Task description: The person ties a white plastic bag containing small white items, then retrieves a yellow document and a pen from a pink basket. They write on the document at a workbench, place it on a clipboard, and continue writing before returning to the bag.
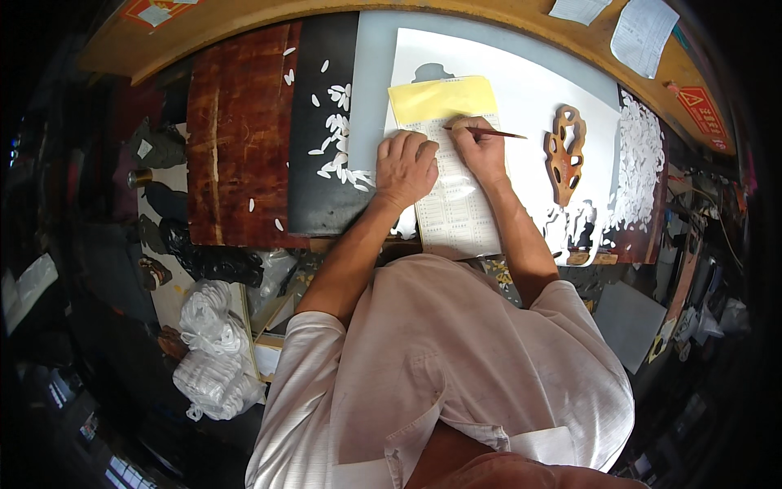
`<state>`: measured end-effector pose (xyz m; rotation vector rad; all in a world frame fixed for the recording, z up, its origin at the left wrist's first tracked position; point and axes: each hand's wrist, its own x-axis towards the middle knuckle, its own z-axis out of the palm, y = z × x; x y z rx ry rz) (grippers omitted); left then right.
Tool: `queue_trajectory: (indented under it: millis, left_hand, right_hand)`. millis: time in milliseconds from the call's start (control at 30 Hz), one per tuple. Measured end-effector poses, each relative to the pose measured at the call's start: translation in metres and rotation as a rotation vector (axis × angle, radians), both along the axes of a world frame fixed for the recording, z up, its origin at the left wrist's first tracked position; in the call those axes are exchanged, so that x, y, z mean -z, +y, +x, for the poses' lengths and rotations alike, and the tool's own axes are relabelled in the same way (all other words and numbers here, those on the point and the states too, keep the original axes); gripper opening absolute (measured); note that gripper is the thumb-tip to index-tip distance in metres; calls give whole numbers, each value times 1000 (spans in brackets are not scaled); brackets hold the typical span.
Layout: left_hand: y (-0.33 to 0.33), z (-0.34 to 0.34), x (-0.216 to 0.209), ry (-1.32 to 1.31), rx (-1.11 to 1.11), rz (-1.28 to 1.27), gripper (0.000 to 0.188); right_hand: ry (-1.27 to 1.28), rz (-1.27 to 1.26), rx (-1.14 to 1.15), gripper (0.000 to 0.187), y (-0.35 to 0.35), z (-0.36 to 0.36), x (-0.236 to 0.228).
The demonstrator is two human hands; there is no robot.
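Note:
My right hand (pixel 481 153) is closed round a slim dark-red pen (pixel 497 133), which slants over a printed form (pixel 452 200) with columns of small boxes. On the form's left edge rests my left hand (pixel 407 167), its fingers lying on the paper and holding nothing. A yellow sheet (pixel 444 101) lies across the form's top end, beyond both hands. Under the papers is a large white sheet (pixel 521 90). To the right of my right hand lies a long brown cutting die (pixel 564 155) with several rounded openings, apart from the hand.
White oval cut pieces (pixel 336 130) are scattered on the black board (pixel 314 196) at left, and many more offcuts (pixel 638 163) pile up at right. A red-brown board (pixel 240 138) lies far left. A yellow machine beam (pixel 269 33) arches behind. Bundled white cord (pixel 213 350) sits low left.

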<state>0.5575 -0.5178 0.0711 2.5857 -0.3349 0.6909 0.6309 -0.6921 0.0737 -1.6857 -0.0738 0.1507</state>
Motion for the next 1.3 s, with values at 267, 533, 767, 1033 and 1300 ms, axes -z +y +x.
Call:
queue_trajectory:
  millis: [267,533,767,1033,1300]
  left_hand:
    - [0,-2,1,-14,-3,17,28]
    - [-1,-2,1,10,-10,5,27]
    - [-1,-2,1,-2,-11,21,26]
    - [-1,-1,0,-9,-13,21,26]
    - [0,-2,-1,-13,-13,20,26]
  right_hand:
    - [146,76,45,17,-2,0,-11]
    - [-24,-29,-36,12,-10,-12,-18]
    - [-128,-44,-65,9,-7,-12,2]
    - [-162,-52,-72,8,-5,-12,0]
    - [-145,-57,-71,9,-5,-12,0]
